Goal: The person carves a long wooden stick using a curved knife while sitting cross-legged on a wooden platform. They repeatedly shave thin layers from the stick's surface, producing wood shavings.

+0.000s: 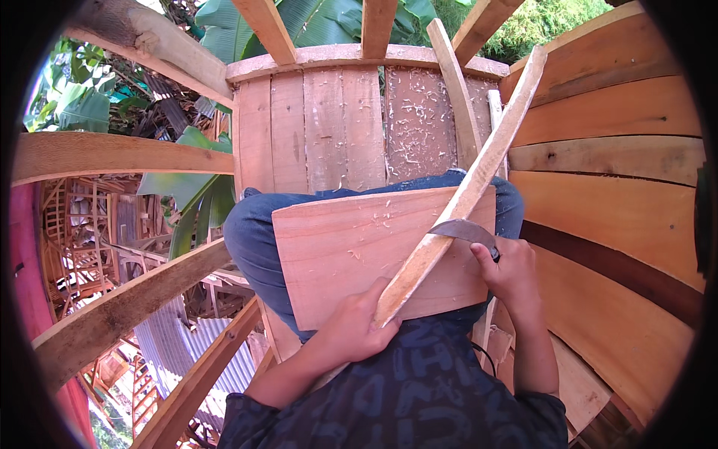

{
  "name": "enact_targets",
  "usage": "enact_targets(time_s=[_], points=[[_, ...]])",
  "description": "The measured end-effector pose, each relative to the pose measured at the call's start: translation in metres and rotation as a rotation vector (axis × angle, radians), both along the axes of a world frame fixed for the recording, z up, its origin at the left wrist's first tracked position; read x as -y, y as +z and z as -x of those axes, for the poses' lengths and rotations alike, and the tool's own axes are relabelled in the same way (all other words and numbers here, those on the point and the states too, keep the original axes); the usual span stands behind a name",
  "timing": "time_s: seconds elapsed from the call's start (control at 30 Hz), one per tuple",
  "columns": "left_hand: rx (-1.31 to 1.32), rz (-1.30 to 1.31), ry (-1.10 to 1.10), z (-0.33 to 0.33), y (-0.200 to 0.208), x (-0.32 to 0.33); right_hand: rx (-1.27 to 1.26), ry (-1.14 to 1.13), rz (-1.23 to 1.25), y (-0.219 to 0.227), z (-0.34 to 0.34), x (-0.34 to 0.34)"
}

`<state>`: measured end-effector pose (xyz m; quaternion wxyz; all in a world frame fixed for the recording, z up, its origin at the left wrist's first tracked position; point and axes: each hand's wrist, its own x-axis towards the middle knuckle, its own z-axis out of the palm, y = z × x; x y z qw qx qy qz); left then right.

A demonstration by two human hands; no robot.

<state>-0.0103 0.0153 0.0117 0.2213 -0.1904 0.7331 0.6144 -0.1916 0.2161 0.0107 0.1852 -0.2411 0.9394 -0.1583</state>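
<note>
My left hand (361, 322) is closed around the near end of a long wooden strip (479, 179), which slants up and away to the far right. In my right hand (511, 269) is a curved knife (462, 229), its handle mostly hidden by my fingers. The grey blade lies across the strip, touching it a little beyond its near half. Beneath both, a flat reddish wooden board (351, 247) rests over my lap, with a few curled shavings on it.
Wood shavings litter the plank floor (329, 127) ahead. Another wooden strip (456, 90) leans against the far rail (336, 54). A plank wall (613, 165) stands close at right. Open beams (134, 157) line the left, with corrugated metal sheets (187, 348) below.
</note>
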Motion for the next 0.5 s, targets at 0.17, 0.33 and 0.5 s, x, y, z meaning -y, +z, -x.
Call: enact_targets(time_s=[0.17,0.33,0.5], points=[[-0.078,0.025,0.025,-0.005,-0.005,0.000,-0.008,-0.038,-0.002,-0.005,-0.006,0.003],[-0.035,0.002,0.023,-0.002,0.001,-0.001,-0.060,-0.126,-0.010,-0.005,0.002,-0.002],[-0.074,0.059,0.025,-0.010,0.001,0.001,-0.157,-0.481,-0.107,0.000,0.045,-0.046]])
